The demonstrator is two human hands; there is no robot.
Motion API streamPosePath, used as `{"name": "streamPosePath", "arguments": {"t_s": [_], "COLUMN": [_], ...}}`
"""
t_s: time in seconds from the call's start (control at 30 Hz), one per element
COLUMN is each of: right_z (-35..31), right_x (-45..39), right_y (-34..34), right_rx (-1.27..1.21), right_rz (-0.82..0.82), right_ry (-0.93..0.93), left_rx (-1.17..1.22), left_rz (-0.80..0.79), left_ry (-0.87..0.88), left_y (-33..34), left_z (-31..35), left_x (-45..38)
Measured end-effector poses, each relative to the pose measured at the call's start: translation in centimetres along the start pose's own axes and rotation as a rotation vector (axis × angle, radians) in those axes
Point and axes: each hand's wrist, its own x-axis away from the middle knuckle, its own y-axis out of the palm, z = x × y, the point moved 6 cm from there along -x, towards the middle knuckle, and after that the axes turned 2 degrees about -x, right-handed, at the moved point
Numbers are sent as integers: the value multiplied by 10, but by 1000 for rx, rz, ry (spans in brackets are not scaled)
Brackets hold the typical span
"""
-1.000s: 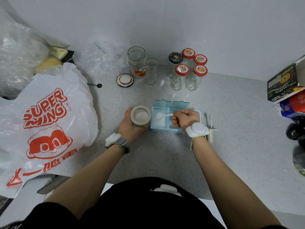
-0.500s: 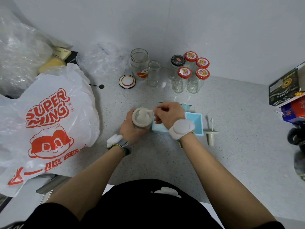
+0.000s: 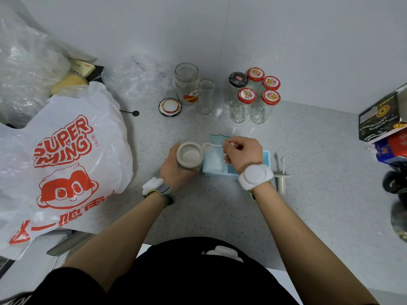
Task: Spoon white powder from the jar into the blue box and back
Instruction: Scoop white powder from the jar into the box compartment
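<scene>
The speckled counter (image 3: 308, 172) carries the work area near its middle, with a large printed plastic bag (image 3: 61, 164) to the left and 5 lidded glass bottles (image 3: 253, 95) well behind. The blue box (image 3: 265, 159) sits open, touching or just beside the jar on its right; white powder (image 3: 214, 160) lies in its left compartment. The jar (image 3: 189, 155), uncapped, stands upright with powder visible inside. The left hand (image 3: 176, 170) wraps its fingers round the jar's side, steadying it. The right hand (image 3: 241, 154) pinches the handle of the white spoon (image 3: 208, 146), whose bowl hangs between the jar's rim and the box's left compartment (whether it carries powder cannot be told).

Assessment: a transfer between the 2 containers is in hand; direction cannot be confirmed from this view alone. The next move calls for a level bowl, a short sideways carry and a controlled tip or dip, with the jar held firm.
</scene>
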Motion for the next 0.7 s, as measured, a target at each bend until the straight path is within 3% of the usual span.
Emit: {"name": "streamPosePath", "arguments": {"t_s": [0.1,0.33,0.53,0.7], "right_z": [14,38,60,61], "right_x": [-5,-2,4,0], "right_y": [-9,14,10,4], "right_rx": [189,355,-193,-381], "right_rz": [39,-108,15,12], "right_ry": [-51,-18,315,420], "left_rx": [-13,-17,-16,0], "left_rz": [0,-11,-8,-11], "left_ry": [-6,-16,-4,-17], "left_y": [0,0,0,0], "left_z": [-1,-4,-1,-3], "left_x": [-1,-1,0,0]}}
